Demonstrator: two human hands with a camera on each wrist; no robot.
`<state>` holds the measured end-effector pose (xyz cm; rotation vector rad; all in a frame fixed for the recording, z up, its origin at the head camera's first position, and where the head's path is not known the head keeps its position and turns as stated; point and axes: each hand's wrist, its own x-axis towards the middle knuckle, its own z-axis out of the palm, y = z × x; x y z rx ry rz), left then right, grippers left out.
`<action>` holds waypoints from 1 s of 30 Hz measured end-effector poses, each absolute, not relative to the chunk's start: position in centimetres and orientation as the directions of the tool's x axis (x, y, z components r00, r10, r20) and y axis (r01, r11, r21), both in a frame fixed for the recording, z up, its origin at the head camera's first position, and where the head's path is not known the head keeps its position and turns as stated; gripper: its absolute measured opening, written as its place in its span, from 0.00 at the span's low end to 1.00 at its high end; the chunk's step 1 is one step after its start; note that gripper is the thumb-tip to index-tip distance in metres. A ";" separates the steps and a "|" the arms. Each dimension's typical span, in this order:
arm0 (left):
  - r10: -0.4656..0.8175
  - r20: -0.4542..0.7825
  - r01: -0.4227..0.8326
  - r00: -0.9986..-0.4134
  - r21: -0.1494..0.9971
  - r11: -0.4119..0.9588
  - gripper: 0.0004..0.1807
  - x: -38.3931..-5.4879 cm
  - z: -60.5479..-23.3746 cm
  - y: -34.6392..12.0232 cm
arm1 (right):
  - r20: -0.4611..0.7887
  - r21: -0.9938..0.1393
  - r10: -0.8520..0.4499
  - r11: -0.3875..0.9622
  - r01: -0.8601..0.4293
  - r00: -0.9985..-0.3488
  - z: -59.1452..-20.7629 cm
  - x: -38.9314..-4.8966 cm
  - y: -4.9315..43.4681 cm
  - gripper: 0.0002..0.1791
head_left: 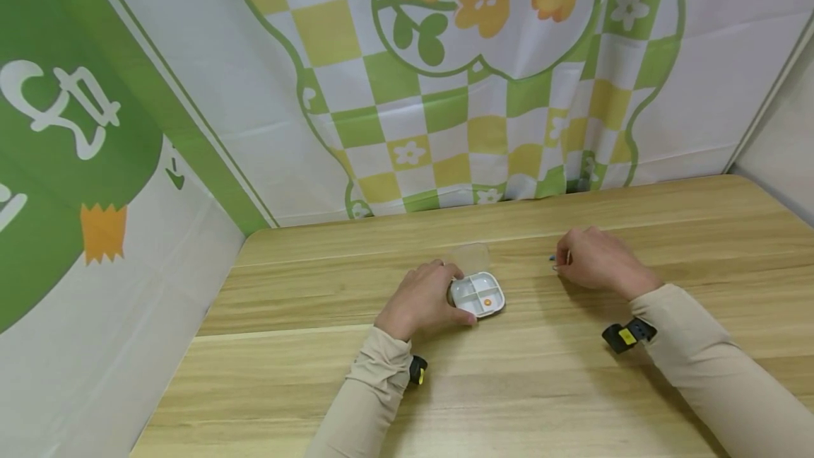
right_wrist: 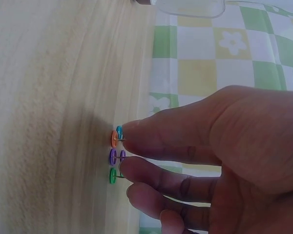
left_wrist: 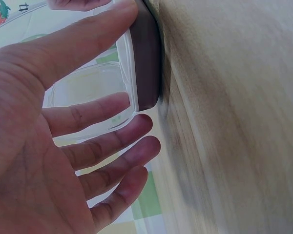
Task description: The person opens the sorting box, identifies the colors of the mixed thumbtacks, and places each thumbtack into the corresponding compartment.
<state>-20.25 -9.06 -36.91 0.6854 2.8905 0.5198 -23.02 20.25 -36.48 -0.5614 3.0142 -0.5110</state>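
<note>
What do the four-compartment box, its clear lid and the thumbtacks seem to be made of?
Four-compartment box: likely smooth, moulded plastic, white above and brown below, judging by its even colour and rounded corners.
Clear lid: probably thin transparent plastic with a slight shine; the background shows through it.
Thumbtacks: heads look like bright, evenly coloured plastic; the thin shafts may be metal, too small to confirm.

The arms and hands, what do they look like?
The left sleeve and right sleeve are long and beige. The left wrist camera and right wrist camera are black with yellow marks. The left hand and right hand wear no gloves.
</note>
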 end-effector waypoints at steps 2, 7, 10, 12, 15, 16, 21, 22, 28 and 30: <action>0.455 -0.043 0.411 -0.889 0.359 0.838 0.37 -20.2 -36.9 -9.1 | 0.023 -0.325 -0.360 0.880 -0.347 -0.933 -36.5 -23.0 20.3 0.09; 0.459 -0.041 0.416 -0.887 0.358 0.836 0.37 -20.3 -36.9 -9.1 | 0.018 -0.329 -0.363 0.878 -0.348 -0.932 -36.5 -22.9 20.3 0.09; 0.462 -0.038 0.421 -0.886 0.352 0.836 0.37 -20.4 -36.9 -9.1 | 0.014 -0.335 -0.361 0.877 -0.345 -0.932 -36.6 -22.9 20.3 0.09; 0.463 -0.037 0.422 -0.886 0.350 0.836 0.37 -20.4 -36.9 -9.1 | 0.009 -0.339 -0.359 0.877 -0.341 -0.933 -36.6 -23.0 20.3 0.09; 0.463 -0.037 0.422 -0.886 0.349 0.837 0.37 -20.4 -36.9 -9.1 | 0.006 -0.338 -0.357 0.878 -0.338 -0.934 -36.6 -23.0 20.3 0.09; 0.462 -0.038 0.422 -0.886 0.350 0.837 0.37 -20.4 -36.9 -9.1 | 0.006 -0.338 -0.358 0.878 -0.339 -0.934 -36.6 -23.0 20.3 0.09; 0.460 -0.043 0.417 -0.887 0.356 0.836 0.38 -20.3 -36.9 -9.1 | 0.000 -0.343 -0.358 0.877 -0.336 -0.934 -36.6 -23.0 20.4 0.08; 0.460 -0.044 0.416 -0.887 0.358 0.836 0.38 -20.3 -36.9 -9.1 | -0.002 -0.346 -0.358 0.877 -0.335 -0.934 -36.6 -23.0 20.4 0.08; 0.462 -0.044 0.418 -0.886 0.356 0.836 0.38 -20.3 -36.9 -9.1 | -0.013 -0.350 -0.355 0.877 -0.328 -0.935 -36.5 -23.0 20.4 0.07; 0.461 -0.044 0.418 -0.886 0.356 0.836 0.38 -20.3 -37.0 -9.1 | -0.013 -0.348 -0.355 0.878 -0.329 -0.935 -36.5 -23.0 20.4 0.07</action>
